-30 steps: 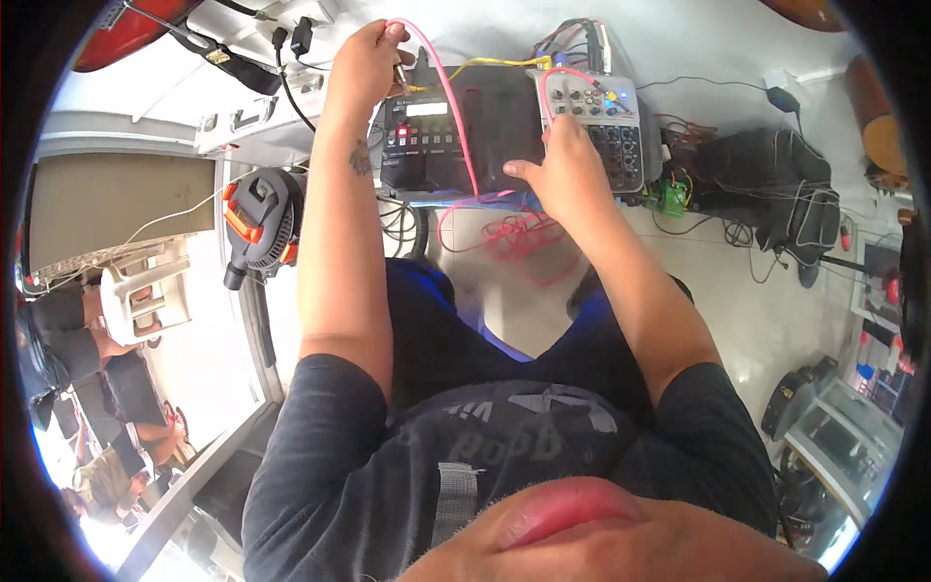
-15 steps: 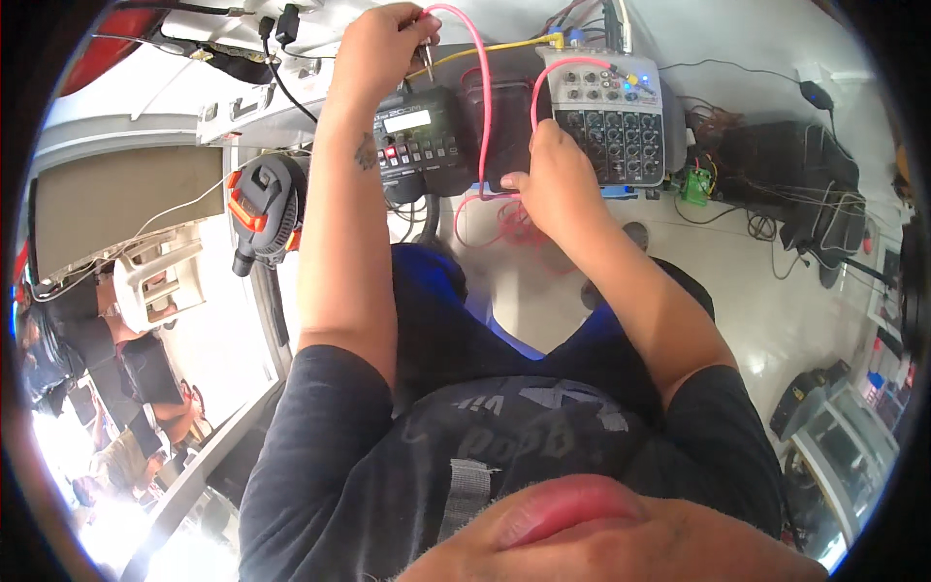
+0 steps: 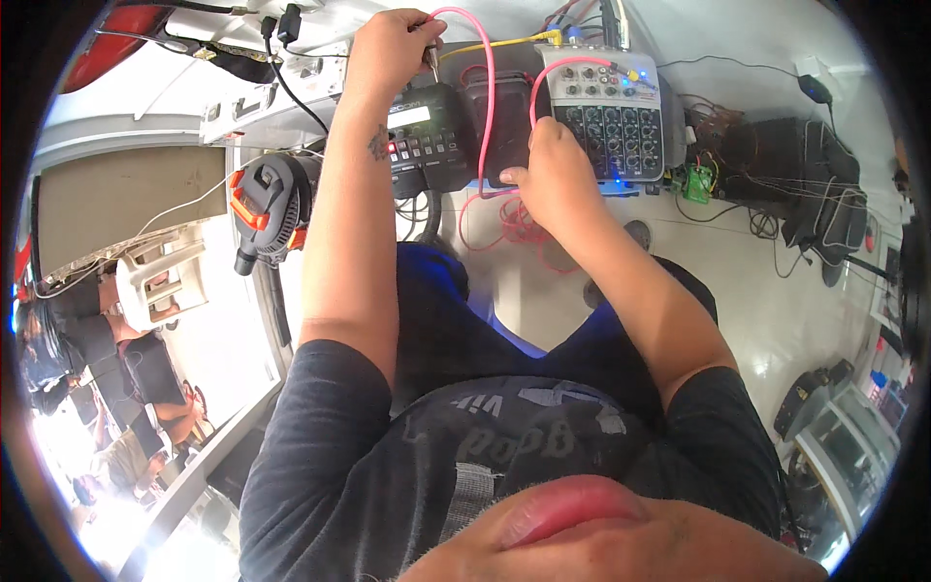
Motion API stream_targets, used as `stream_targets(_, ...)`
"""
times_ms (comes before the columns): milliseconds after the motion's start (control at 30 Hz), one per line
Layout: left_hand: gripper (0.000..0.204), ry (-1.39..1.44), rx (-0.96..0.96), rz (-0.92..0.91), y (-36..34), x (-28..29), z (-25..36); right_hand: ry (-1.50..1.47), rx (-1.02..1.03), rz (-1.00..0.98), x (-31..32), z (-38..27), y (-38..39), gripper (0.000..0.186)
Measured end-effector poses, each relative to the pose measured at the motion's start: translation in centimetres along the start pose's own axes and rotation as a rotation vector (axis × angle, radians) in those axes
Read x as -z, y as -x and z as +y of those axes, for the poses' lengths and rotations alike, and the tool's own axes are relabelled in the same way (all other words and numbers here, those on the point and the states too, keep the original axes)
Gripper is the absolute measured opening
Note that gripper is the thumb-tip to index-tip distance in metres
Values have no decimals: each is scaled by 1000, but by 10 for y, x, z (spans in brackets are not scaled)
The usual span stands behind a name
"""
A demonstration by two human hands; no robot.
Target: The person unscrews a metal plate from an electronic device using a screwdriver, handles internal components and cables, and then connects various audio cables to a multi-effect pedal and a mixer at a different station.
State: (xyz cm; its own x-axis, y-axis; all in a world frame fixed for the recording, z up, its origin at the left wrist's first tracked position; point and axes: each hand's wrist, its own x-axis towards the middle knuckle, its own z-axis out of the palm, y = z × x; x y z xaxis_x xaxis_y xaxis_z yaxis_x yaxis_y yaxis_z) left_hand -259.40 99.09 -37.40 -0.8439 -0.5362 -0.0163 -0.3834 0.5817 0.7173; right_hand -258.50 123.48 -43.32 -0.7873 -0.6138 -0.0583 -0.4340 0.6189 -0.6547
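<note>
My left hand [image 3: 393,53] is closed around the metal plug [image 3: 433,66] at the end of a pink cable [image 3: 488,87]. It holds the plug, tip down, above the far edge of a black audio recorder [image 3: 425,145] with a small lit screen. Whether the tip touches a socket cannot be made out. Closed on the pink cable near the table's front edge is my right hand [image 3: 558,175], its thumb pointing left. From there one length runs up to a plug in the grey mixer [image 3: 611,126], whose blue lights glow. A dark case [image 3: 499,121] lies between recorder and mixer.
A yellow cable [image 3: 495,45] reaches the mixer's back. Pink cable coils [image 3: 524,228] hang below the table edge. On the left is a black-and-orange machine [image 3: 267,209]; on the right, a green circuit board [image 3: 697,182] with wires. People sit at the far left.
My left hand has shifted slightly right and down with the plug, toward the recorder's far edge. My right hand stays nearly where it was.
</note>
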Motion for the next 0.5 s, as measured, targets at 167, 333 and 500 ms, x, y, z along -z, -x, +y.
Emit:
stream_targets(167, 26, -183, -63, 4, -4, -5, -5, -13, -13, 6, -2, -1, 2, 51)
stream_targets(333, 32, -244, -33, 31, -4, -15, -18, -35, -43, -1, 1, -8, 3, 49)
stream_targets(500, 31, -357, -68, 65, -1, -23, -20, -19, -28, -7, 3, -5, 1, 49)
